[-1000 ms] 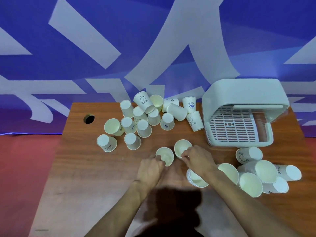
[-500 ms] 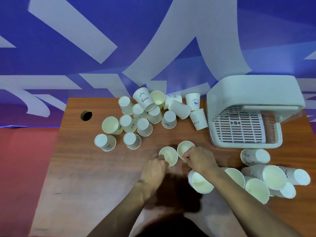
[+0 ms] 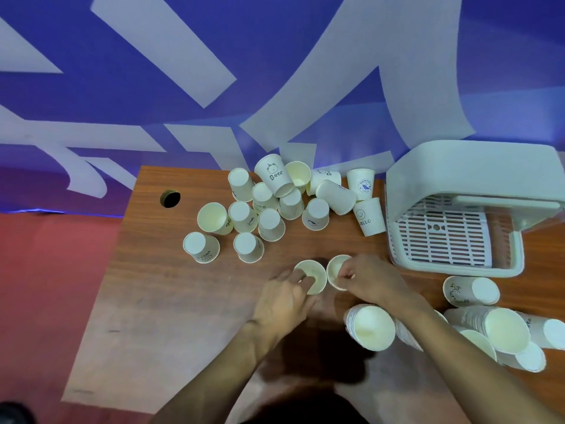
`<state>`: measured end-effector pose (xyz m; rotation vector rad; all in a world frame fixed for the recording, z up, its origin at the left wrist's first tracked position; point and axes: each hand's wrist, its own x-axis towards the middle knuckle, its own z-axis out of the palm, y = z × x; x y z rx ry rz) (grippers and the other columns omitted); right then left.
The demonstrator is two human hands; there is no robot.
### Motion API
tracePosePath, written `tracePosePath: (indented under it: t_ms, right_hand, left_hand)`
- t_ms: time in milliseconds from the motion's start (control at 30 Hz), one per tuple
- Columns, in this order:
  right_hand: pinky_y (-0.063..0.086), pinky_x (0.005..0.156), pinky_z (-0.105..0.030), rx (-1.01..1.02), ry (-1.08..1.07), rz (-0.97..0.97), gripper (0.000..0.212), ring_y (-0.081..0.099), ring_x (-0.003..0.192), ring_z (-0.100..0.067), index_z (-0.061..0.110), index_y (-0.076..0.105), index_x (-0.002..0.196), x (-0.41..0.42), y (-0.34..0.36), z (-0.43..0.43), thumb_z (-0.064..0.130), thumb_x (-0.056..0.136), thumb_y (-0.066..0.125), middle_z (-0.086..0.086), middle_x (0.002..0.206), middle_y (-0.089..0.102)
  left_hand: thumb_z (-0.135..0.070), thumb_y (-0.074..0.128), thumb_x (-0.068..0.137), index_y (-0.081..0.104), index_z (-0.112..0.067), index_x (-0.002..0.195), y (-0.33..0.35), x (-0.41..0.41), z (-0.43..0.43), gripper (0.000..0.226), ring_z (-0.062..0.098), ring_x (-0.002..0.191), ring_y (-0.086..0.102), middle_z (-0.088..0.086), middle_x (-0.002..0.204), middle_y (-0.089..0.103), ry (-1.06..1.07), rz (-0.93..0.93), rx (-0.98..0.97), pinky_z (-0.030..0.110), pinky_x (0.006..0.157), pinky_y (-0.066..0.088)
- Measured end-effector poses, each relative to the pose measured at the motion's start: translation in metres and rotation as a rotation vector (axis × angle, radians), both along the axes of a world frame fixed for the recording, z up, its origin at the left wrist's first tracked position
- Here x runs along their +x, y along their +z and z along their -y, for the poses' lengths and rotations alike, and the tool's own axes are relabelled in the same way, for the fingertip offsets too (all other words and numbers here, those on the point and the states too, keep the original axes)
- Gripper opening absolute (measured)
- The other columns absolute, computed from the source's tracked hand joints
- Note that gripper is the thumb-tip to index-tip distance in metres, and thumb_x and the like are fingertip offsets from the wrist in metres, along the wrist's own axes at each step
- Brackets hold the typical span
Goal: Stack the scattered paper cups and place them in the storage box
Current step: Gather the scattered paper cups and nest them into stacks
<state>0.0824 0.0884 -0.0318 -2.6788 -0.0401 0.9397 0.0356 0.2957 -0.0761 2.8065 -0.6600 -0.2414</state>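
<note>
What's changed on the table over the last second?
Nothing visibly moved. The left hand still holds the left upright cup by its rim, the right hand the right upright cup. Scattered cups, stack and storage box stayed put.

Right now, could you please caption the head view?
Left hand grips one white paper cup, right hand another, on a brown wooden table.

It looks like an office or staged indoor work area: a wood-grain desk (image 3: 183, 301) with a round cable hole (image 3: 170, 198) stands against a blue wall (image 3: 146, 87) bearing large white shapes, over a red floor (image 3: 46, 286).
</note>
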Motion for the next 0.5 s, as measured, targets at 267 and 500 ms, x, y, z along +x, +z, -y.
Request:
tracePosePath:
  t_ms: [267, 500]
  right_hand:
    - [0.055, 0.084, -0.043, 0.026, 0.123, 0.374, 0.042, 0.060, 0.114, -0.026, 0.022, 0.050, 0.135, 0.071, 0.002, -0.025, 0.028, 0.094, 0.057, 0.003, 0.142, 0.049]
    - [0.057, 0.083, -0.046, -0.037, 0.281, 0.387, 0.055, 0.058, 0.118, -0.025, 0.024, 0.035, 0.145, 0.094, -0.026, -0.030, 0.022, 0.094, 0.057, 0.005, 0.148, 0.044]
  left_hand:
    - [-0.034, 0.068, 0.083, 0.052, -0.018, 0.128, 0.023, 0.050, -0.066, 0.051, 0.027, 0.085, 0.061, 0.002, 0.116, 0.059, 0.467, 0.097, 0.134, 0.031, 0.045, 0.040]
    - [-0.047, 0.071, 0.074, 0.053, -0.021, 0.132, 0.001, 0.056, -0.084, 0.065, 0.027, 0.078, 0.066, 0.002, 0.115, 0.059, 0.426, -0.008, 0.209, 0.028, 0.047, 0.039]
